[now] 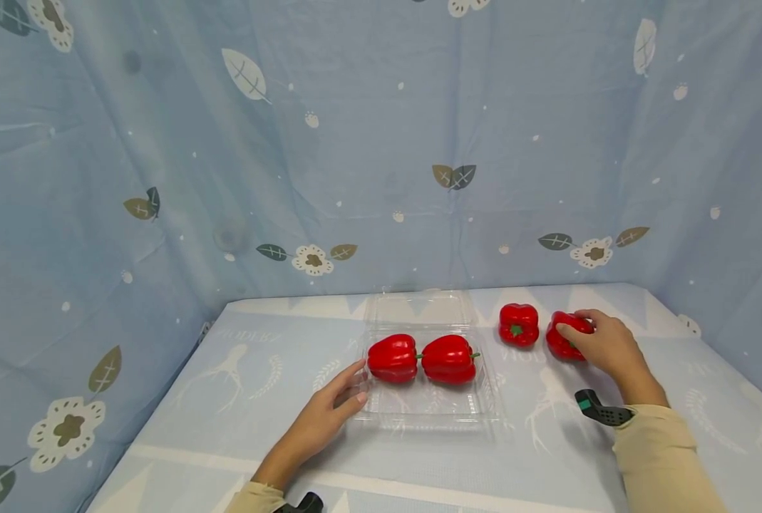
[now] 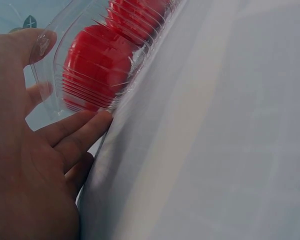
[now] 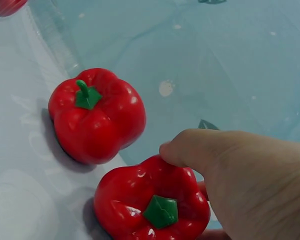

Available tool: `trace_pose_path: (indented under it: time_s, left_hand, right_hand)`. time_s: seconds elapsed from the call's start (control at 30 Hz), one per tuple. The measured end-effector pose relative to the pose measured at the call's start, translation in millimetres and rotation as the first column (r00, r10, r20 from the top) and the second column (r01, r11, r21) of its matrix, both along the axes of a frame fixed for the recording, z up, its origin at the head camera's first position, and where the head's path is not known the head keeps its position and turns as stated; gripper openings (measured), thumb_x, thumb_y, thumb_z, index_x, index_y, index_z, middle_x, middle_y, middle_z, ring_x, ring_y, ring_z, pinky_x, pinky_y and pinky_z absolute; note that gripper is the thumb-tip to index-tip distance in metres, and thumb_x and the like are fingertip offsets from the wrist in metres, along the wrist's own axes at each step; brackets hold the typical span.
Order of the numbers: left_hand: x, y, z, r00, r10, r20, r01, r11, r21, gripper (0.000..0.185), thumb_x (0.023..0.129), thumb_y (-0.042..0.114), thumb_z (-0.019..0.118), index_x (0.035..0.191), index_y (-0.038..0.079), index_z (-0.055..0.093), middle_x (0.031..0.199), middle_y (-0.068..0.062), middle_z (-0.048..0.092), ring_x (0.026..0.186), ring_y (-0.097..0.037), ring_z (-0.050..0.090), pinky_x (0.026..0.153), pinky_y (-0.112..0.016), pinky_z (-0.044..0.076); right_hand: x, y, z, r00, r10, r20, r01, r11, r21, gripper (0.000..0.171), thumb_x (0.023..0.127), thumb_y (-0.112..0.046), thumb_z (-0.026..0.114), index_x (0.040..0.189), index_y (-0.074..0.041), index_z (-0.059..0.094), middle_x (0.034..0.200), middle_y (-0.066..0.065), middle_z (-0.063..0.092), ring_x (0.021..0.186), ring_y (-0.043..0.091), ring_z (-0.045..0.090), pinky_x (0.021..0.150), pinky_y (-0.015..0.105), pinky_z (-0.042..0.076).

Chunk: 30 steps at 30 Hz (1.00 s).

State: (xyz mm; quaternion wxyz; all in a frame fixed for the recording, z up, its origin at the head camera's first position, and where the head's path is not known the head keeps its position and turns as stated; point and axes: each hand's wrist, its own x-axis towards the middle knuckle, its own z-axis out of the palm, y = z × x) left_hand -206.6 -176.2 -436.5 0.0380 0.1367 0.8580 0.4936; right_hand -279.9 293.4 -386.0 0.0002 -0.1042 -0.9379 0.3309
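On the right of the table, my right hand (image 1: 608,345) holds a red bell pepper (image 3: 150,200) with a green stem end, the thumb against its side. Just left of it another red bell pepper (image 1: 518,325) rests on the cloth with its green stem showing. Two more red bell peppers (image 1: 392,358) lie on their sides, stem ends facing right, in a clear plastic container (image 1: 419,406). At that container's left side is my left hand (image 1: 326,413), fingers loosely extended and fingertips at the rim and wall. In the left wrist view a thumb (image 2: 50,42) overlaps the clear rim.
The container's clear hinged lid (image 1: 419,310) is folded back toward the rear. A pale patterned cloth (image 1: 227,427) covers the table, and a blue printed curtain (image 1: 381,142) hangs behind and on both sides.
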Motion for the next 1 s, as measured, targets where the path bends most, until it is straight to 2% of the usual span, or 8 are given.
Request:
trace_pose_path:
  time_s: [0.27, 0.4, 0.73, 0.8, 0.87, 0.93, 1.0]
  left_hand:
    - [-3.2, 0.3, -0.6, 1.000, -0.007, 0.018, 0.006, 1.000, 0.021, 0.058, 0.094, 0.036, 0.058, 0.147, 0.031, 0.035, 0.141, -0.009, 0.049, 0.126, -0.027, 0.050, 0.099, -0.048, 0.044]
    - [-4.3, 0.6, -1.1, 1.000, -0.007, 0.029, 0.006, 0.999, 0.038, 0.059, 0.094, 0.035, 0.059, 0.148, 0.030, 0.034, 0.141, -0.010, 0.048, 0.127, -0.028, 0.049, 0.101, -0.048, 0.042]
    - [1.2, -1.4, 0.8, 1.000, -0.004, -0.008, 0.004, 1.000, 0.021, 0.056, 0.094, 0.037, 0.059, 0.145, 0.035, 0.036, 0.139, -0.006, 0.050, 0.125, -0.023, 0.051, 0.100, -0.046, 0.043]
    - [0.9, -1.9, 1.8, 1.000, -0.003, -0.008, 0.003, 1.000, 0.024, 0.056, 0.094, 0.036, 0.059, 0.146, 0.035, 0.036, 0.139, -0.006, 0.050, 0.125, -0.024, 0.051, 0.100, -0.046, 0.043]
    - [0.7, -1.9, 2.7, 1.000, -0.005, -0.001, 0.005, 0.999, 0.038, 0.057, 0.094, 0.035, 0.059, 0.146, 0.033, 0.036, 0.140, -0.007, 0.050, 0.125, -0.025, 0.050, 0.101, -0.046, 0.042]
    - [0.5, -1.1, 3.2, 1.000, -0.010, 0.012, 0.009, 0.999, 0.040, 0.057, 0.094, 0.036, 0.059, 0.147, 0.032, 0.036, 0.141, -0.009, 0.049, 0.126, -0.026, 0.050, 0.101, -0.046, 0.042]
    - [0.2, -0.2, 2.1, 1.000, -0.016, 0.019, 0.015, 0.999, 0.040, 0.057, 0.094, 0.037, 0.059, 0.146, 0.033, 0.036, 0.141, -0.008, 0.049, 0.126, -0.024, 0.050, 0.102, -0.044, 0.042]
  right_hand:
    - [0.9, -2.2, 2.6, 0.999, -0.011, 0.048, 0.011, 1.000, -0.010, 0.094, 0.084, -0.052, 0.065, 0.147, 0.002, 0.021, 0.136, 0.036, 0.031, 0.117, 0.054, 0.032, 0.079, 0.059, 0.051]
    - [1.9, -4.2, 3.4, 0.999, -0.024, 0.026, 0.024, 1.000, 0.003, 0.092, 0.085, -0.051, 0.064, 0.146, 0.002, 0.021, 0.135, 0.035, 0.032, 0.116, 0.053, 0.033, 0.080, 0.061, 0.050]
    - [11.7, -5.7, 5.1, 0.998, 0.009, -0.063, -0.011, 0.999, -0.031, 0.089, 0.089, -0.055, 0.054, 0.147, 0.003, 0.021, 0.137, 0.036, 0.032, 0.116, 0.053, 0.035, 0.080, 0.059, 0.051]
    - [12.6, -5.2, 6.1, 0.996, 0.010, -0.088, -0.015, 0.998, -0.061, 0.088, 0.090, -0.056, 0.053, 0.147, 0.003, 0.021, 0.138, 0.036, 0.032, 0.117, 0.053, 0.035, 0.080, 0.059, 0.051]
    - [14.3, -4.4, 7.0, 0.994, 0.006, -0.113, -0.022, 0.990, -0.137, 0.086, 0.091, -0.054, 0.053, 0.148, 0.001, 0.020, 0.139, 0.035, 0.030, 0.118, 0.052, 0.035, 0.080, 0.057, 0.052]
    - [16.5, -3.1, 7.5, 0.991, 0.002, -0.137, -0.034, 0.972, -0.232, 0.084, 0.092, -0.051, 0.052, 0.149, 0.000, 0.019, 0.141, 0.035, 0.028, 0.120, 0.052, 0.034, 0.079, 0.054, 0.053]
    - [19.3, -1.3, 7.0, 0.987, 0.004, -0.162, -0.058, 0.942, -0.330, 0.080, 0.094, -0.048, 0.053, 0.150, -0.002, 0.017, 0.143, 0.034, 0.026, 0.122, 0.053, 0.033, 0.077, 0.051, 0.055]
